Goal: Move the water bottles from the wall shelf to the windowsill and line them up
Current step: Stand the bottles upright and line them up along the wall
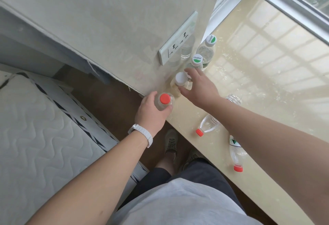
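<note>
My left hand (151,111) grips an upright clear bottle with an orange-red cap (164,99) at the near left end of the cream windowsill (267,85). Just beyond it, my right hand (199,86) wraps thumb and fingers round a white-capped bottle (180,78) that stands against the wall. Two upright bottles with green-and-white caps (197,59) (210,39) continue the row along the wall. Two red-capped bottles lie on their sides on the sill near its front edge (207,125) (236,155). A further clear bottle (234,98) shows behind my right forearm.
A white double socket plate (178,37) is on the wall beside the row. The window frame (292,5) bounds the sill on the far side. A quilted mattress (35,126) lies at the left. My feet stand on the brown floor (114,96) below the sill's edge.
</note>
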Action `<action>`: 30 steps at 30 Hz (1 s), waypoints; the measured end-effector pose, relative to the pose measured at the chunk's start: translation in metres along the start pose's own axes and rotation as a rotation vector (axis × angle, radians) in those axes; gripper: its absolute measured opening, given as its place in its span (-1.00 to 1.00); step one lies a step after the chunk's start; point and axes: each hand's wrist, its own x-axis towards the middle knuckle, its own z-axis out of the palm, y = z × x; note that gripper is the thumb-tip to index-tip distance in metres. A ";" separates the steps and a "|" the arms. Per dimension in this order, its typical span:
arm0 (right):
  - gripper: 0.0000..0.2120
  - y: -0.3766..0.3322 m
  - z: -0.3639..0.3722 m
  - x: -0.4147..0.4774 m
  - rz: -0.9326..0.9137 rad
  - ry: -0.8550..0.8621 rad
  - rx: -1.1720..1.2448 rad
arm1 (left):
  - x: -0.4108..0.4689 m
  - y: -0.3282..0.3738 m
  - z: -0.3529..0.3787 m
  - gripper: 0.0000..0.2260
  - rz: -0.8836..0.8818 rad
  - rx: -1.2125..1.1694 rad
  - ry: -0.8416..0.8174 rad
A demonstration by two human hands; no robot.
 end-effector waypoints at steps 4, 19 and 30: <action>-0.51 0.005 -0.015 -0.018 -0.023 0.022 -0.053 | -0.013 -0.007 -0.009 -0.33 0.006 0.090 -0.036; -0.43 0.070 -0.047 -0.127 -0.111 0.011 -0.313 | -0.075 -0.019 0.016 -0.51 0.534 0.719 -0.086; -0.43 0.123 -0.041 -0.211 0.117 0.014 -0.300 | -0.078 0.036 0.087 -0.54 0.856 0.829 -0.213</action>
